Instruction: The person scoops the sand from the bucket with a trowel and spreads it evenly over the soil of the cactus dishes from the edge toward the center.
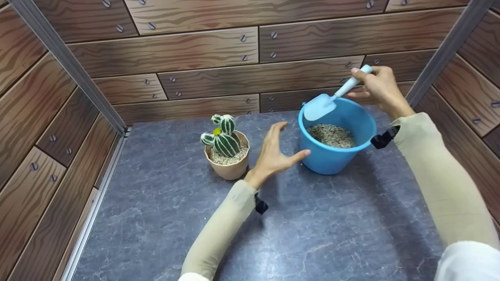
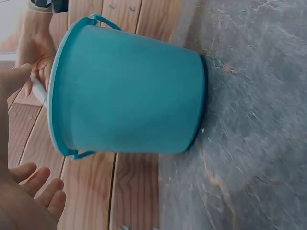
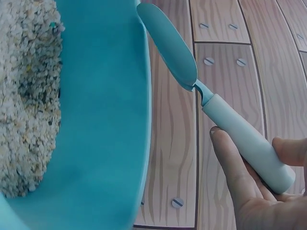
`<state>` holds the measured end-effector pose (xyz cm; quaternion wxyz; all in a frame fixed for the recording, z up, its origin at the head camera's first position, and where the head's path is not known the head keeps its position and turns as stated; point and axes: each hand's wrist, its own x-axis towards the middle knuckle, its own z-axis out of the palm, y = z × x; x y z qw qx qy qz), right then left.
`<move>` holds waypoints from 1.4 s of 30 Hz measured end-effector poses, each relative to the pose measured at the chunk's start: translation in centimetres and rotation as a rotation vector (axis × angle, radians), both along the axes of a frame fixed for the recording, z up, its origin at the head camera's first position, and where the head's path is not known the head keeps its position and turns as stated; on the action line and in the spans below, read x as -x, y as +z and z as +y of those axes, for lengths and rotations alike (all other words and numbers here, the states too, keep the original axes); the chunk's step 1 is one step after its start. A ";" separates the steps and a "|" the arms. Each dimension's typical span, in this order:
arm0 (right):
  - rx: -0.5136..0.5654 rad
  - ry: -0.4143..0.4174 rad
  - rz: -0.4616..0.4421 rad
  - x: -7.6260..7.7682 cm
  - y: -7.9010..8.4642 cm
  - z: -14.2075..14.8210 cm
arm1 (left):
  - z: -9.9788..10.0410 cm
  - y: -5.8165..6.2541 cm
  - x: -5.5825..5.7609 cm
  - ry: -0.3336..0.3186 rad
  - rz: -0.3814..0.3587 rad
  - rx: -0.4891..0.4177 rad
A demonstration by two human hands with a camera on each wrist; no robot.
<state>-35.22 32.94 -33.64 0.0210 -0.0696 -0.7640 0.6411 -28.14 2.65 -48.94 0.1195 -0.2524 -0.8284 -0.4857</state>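
My right hand [image 1: 382, 88] holds a small light-blue trowel [image 1: 320, 107] by its pale handle [image 3: 244, 139], thumb on one side and fingers on the other. The trowel's blade is over the rim of a blue bucket [image 1: 330, 160]. Coarse gravel [image 1: 332, 135] covers the bottom inside, with a dip in it in the right wrist view. My left hand [image 1: 273, 154] is beside the bucket's left side, thumb and fingers spread apart, holding nothing. Whether its thumb touches the bucket, I cannot tell.
Left of my left hand stands a potted cactus [image 1: 226, 144] with a yellow flower, in a peach-coloured pot [image 1: 230, 170] topped with gravel. Wood-patterned walls [image 1: 207, 58] rise behind and at both sides of the grey marbled tabletop [image 1: 156, 218].
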 end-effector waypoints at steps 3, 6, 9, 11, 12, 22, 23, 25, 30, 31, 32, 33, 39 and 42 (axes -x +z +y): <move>-0.064 -0.006 0.009 0.0 0.2 0.3 | 1.2 0.6 0.4 -0.013 -0.013 0.027; -0.109 -0.005 0.020 0.0 0.4 0.4 | 2.2 1.1 0.8 -0.032 -0.018 0.049; -0.209 -0.005 0.035 -0.1 0.4 0.4 | 3.2 1.3 1.1 -0.046 -0.030 0.088; -0.289 -0.002 0.046 -0.1 0.3 0.5 | 3.7 1.4 1.2 -0.051 -0.053 0.123; -0.340 0.001 0.055 -0.2 0.2 0.5 | 4.0 1.4 1.2 -0.050 -0.069 0.143; -0.745 0.083 0.232 -0.2 -0.9 -1.0 | 5.0 0.7 1.0 0.009 -0.115 0.276; -0.772 0.097 0.246 -0.2 -0.9 -1.2 | 5.0 0.7 1.0 0.012 -0.109 0.279; -0.806 0.136 0.269 -0.2 -1.1 -1.6 | 5.1 0.8 1.0 0.019 -0.097 0.285; -0.862 0.233 0.282 -0.4 -1.5 -2.1 | 5.1 0.9 1.1 0.025 -0.089 0.303; -0.868 0.248 0.283 -0.4 -1.6 -2.1 | 5.1 0.9 1.1 0.026 -0.090 0.306; -0.877 0.260 0.287 -0.4 -1.7 -2.0 | 5.1 1.0 1.1 0.027 -0.090 0.307; -0.886 0.274 0.289 -0.4 -1.8 -2.0 | 5.1 1.0 1.1 0.028 -0.091 0.309; -0.953 0.345 0.307 -0.2 -2.4 -1.5 | 5.0 1.1 1.2 0.027 -0.095 0.311; -0.982 0.366 0.289 -0.2 -2.4 -1.1 | 5.1 1.2 1.2 0.027 -0.091 0.316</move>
